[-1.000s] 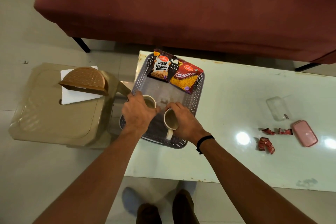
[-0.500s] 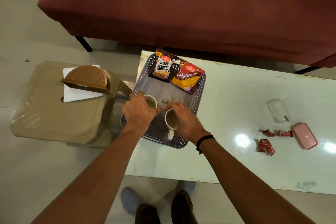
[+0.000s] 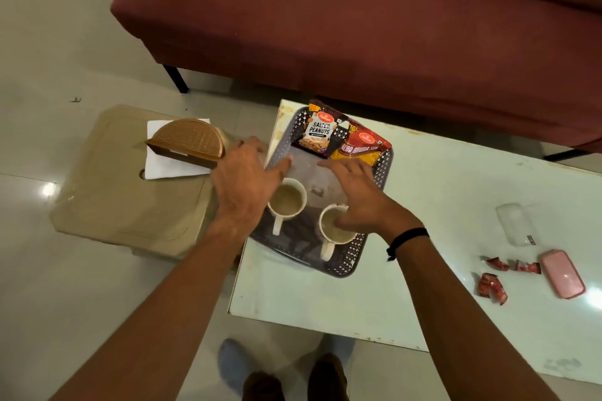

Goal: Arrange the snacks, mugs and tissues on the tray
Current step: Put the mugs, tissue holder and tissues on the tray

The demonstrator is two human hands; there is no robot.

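— Pale glossy surface (image 3: pixel 423 221), maroon sofa behind. Where's the tray?

— I see the tray (image 3: pixel 351 257) at its left end, long axis running away from me, two mugs (image 3: pixel 286 200) inside, handles toward me.

— Hands?

— Left hand (image 3: pixel 244 182) and right hand (image 3: pixel 355 195) hover spread above the mugs, gripping nothing.

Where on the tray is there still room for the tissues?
The bare tray floor between the snack packets and the two mugs is free. The near end is crowded with mugs. The tissue holder sits on the stool.
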